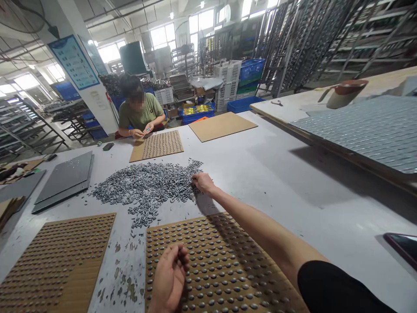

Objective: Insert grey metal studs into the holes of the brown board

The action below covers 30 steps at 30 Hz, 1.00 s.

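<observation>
My right hand reaches out to the right end of a heap of small shiny grey oval pieces, its fingertips drawn together down among them. Nearer to me, my left hand hovers palm inward above a cardboard sheet; its fingers are loosely curled, the thumb stands apart from them, and nothing shows in the palm. Rows of the same grey pieces cover that sheet. To its left lies a second cardboard sheet, also set with rows of pieces and bare in one corner.
Across the table a person handles small pieces over a part-filled cardboard sheet. A plain cardboard sheet lies at the far edge. Stacked grey boards are left, a phone right. A raised side table holds a mug.
</observation>
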Available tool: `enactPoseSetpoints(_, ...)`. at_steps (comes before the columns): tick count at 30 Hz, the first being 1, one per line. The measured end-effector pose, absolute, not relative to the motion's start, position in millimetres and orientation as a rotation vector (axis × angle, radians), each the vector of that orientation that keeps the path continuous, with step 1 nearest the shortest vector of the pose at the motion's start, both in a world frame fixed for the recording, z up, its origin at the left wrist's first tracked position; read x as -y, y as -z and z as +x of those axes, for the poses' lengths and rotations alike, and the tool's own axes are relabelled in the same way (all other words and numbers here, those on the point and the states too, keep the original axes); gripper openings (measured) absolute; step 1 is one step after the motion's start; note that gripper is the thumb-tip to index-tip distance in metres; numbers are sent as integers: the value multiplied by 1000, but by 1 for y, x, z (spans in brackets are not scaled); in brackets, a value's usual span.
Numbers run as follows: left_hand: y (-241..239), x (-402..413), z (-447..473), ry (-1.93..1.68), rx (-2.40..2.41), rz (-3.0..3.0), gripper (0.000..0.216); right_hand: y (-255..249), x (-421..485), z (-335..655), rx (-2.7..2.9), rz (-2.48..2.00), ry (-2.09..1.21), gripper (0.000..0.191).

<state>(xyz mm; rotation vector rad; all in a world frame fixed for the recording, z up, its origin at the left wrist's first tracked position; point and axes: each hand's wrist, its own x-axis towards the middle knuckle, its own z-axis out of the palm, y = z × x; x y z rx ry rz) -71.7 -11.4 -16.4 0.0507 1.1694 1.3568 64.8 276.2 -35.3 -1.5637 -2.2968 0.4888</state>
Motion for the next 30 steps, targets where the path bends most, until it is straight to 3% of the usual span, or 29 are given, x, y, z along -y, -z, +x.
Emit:
enactPoseSetpoints(3, 1, -39, -75, -1361, -1077, -8, 7, 13, -273, 65, 2316, -1490, -527, 23)
enactPoseSetpoints(9, -8, -145, -62, -1368, -912, -117, 37, -31, -225, 54, 2486, -1216, -491, 21)
enactPoseSetpoints(13, -12, -169, -42, -1406, -850, -101, 30, -54, -190, 59, 2738, -1051, -379, 19)
enactPoseSetpoints(22, -34, -95, 10, -1201, -838, 7, 15, -84, -113, 125, 2815, -1026, -97, 18)
enactPoseSetpoints(30, -38, 5, 64, -975, -898, 108, 11, -80, -19, 193, 2911, -805, -278, 14)
